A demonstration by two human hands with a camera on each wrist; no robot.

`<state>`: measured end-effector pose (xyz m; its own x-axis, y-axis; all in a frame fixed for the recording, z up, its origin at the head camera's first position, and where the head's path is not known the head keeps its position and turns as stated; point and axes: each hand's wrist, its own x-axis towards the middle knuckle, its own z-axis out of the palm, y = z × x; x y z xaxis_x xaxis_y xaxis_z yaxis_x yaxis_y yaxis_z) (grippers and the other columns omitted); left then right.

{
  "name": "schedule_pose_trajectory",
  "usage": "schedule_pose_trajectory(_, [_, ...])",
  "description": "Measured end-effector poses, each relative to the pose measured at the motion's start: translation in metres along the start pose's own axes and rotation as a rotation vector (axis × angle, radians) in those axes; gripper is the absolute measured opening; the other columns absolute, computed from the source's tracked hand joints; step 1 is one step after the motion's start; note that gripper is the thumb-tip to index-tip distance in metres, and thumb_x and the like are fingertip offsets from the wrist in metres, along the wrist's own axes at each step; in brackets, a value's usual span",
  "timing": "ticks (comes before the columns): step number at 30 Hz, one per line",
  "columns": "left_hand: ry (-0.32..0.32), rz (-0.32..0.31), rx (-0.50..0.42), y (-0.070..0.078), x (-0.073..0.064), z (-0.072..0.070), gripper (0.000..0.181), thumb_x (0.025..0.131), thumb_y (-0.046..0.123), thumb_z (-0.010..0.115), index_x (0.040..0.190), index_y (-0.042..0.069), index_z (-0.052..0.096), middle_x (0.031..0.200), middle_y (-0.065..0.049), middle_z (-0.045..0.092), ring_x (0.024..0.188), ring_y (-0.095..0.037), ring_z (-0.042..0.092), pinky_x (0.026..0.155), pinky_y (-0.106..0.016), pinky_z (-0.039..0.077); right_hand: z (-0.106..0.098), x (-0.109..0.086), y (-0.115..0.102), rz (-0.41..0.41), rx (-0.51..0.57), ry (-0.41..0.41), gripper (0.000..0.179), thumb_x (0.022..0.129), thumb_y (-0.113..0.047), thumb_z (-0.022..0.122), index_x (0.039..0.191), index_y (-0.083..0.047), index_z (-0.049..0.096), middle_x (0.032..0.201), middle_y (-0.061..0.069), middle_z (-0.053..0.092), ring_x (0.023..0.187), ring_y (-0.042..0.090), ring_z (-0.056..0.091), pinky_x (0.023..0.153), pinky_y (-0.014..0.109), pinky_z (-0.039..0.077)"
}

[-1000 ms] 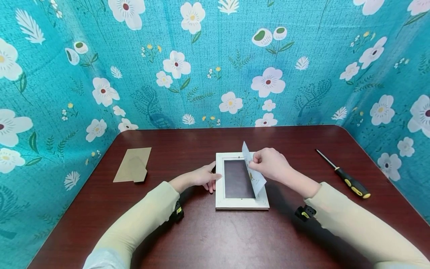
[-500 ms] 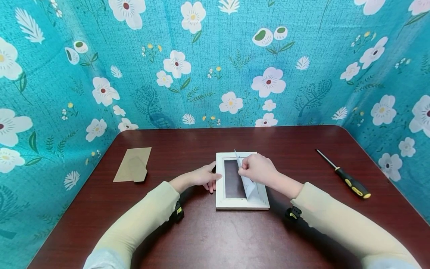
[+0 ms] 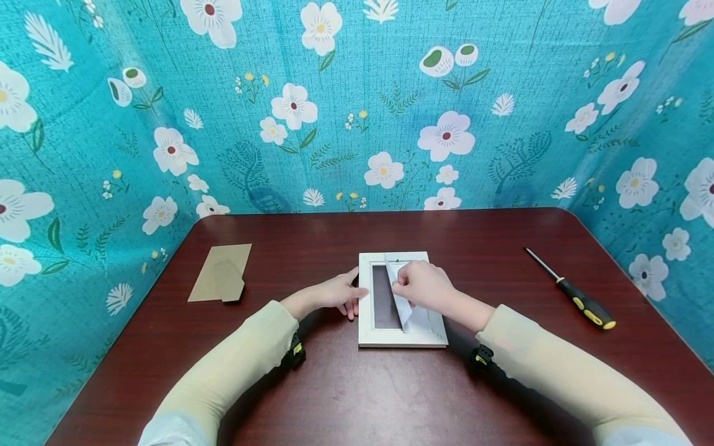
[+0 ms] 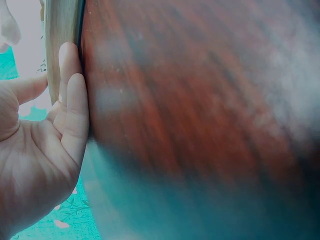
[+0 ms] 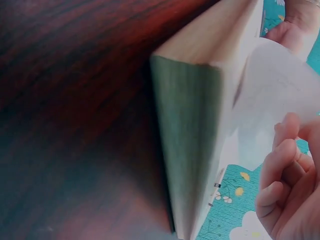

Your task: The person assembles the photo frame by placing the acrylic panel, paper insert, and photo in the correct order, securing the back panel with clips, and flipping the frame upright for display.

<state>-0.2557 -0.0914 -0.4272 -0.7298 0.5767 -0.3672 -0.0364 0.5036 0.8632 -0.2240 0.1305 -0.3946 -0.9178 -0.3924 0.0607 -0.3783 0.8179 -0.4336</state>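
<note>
A white picture frame (image 3: 401, 339) lies on the table with a dark pane in its opening; small metal tabs show at its top and bottom borders. My left hand (image 3: 336, 292) holds the left side of the frame, thumb over the border and fingers along the outer edge (image 4: 62, 25). Between thumb and fingers my right hand (image 3: 426, 285) pinches a thin white sheet of paper (image 5: 272, 95). The sheet is bent and tilted over the right half of the opening, its lower corner curling up. Part of the frame's right border is hidden behind the right hand.
A tan backing board (image 3: 220, 269) with a folded stand lies to the left. On the right rests a screwdriver (image 3: 586, 303) with a black and yellow handle. A blue flowered cloth (image 3: 346, 136) hangs behind and beside the dark red table (image 3: 334, 396).
My right hand has moved left and slightly down with the paper, which now leans lower over the opening. The left hand and the frame have stayed in place.
</note>
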Motion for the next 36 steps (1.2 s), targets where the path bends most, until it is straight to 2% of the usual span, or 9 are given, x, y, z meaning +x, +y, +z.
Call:
schedule_pose_trajectory(8, [0.007, 0.019, 0.002, 0.002, -0.001, 0.001, 0.066, 0.103, 0.015, 0.049, 0.154, 0.009, 0.008, 0.063, -0.011, 0.061, 0.049, -0.017, 0.06, 0.05, -0.028, 0.047, 0.005, 0.002, 0.001, 0.001, -0.003, -0.018, 0.035, 0.086, -0.016, 0.058, 0.052, -0.019, 0.053, 0.04, -0.013, 0.047, 0.049, 0.011, 0.048, 0.042, 0.028, 0.03])
schedule_pose_trajectory(15, [0.003, 0.013, 0.007, 0.0, 0.0, 0.0, 0.065, 0.103, 0.017, 0.049, 0.154, 0.01, 0.009, 0.064, -0.011, 0.061, 0.049, -0.017, 0.06, 0.051, -0.028, 0.048, 0.008, 0.003, 0.0, 0.005, 0.001, -0.035, 0.034, 0.087, -0.019, 0.06, 0.053, -0.02, 0.054, 0.04, -0.015, 0.048, 0.05, 0.01, 0.048, 0.044, 0.029, 0.034])
schedule_pose_trajectory(24, [0.009, 0.011, 0.008, 0.0, 0.0, 0.002, 0.063, 0.103, 0.015, 0.049, 0.153, 0.009, 0.011, 0.063, -0.011, 0.061, 0.048, -0.016, 0.06, 0.049, -0.027, 0.047, 0.014, 0.005, -0.006, 0.006, 0.008, -0.07, 0.032, 0.088, -0.019, 0.061, 0.056, -0.019, 0.056, 0.041, -0.014, 0.048, 0.048, 0.01, 0.049, 0.044, 0.028, 0.033])
schedule_pose_trajectory(31, [0.017, 0.014, 0.005, 0.0, 0.001, 0.003, 0.058, 0.103, 0.013, 0.048, 0.15, 0.007, 0.016, 0.061, -0.01, 0.06, 0.048, -0.017, 0.059, 0.048, -0.027, 0.046, 0.018, 0.007, -0.008, 0.017, -0.001, -0.101, 0.033, 0.091, -0.024, 0.062, 0.058, -0.019, 0.057, 0.042, -0.013, 0.049, 0.044, 0.009, 0.044, 0.044, 0.027, 0.03])
schedule_pose_trajectory(36, [0.017, 0.01, 0.013, 0.001, -0.001, 0.003, 0.061, 0.103, 0.013, 0.047, 0.152, 0.007, 0.012, 0.062, -0.01, 0.06, 0.048, -0.016, 0.059, 0.049, -0.027, 0.047, 0.021, 0.008, -0.008, 0.037, -0.005, -0.117, 0.035, 0.093, -0.032, 0.062, 0.06, -0.02, 0.058, 0.043, -0.012, 0.05, 0.045, 0.01, 0.046, 0.045, 0.028, 0.034])
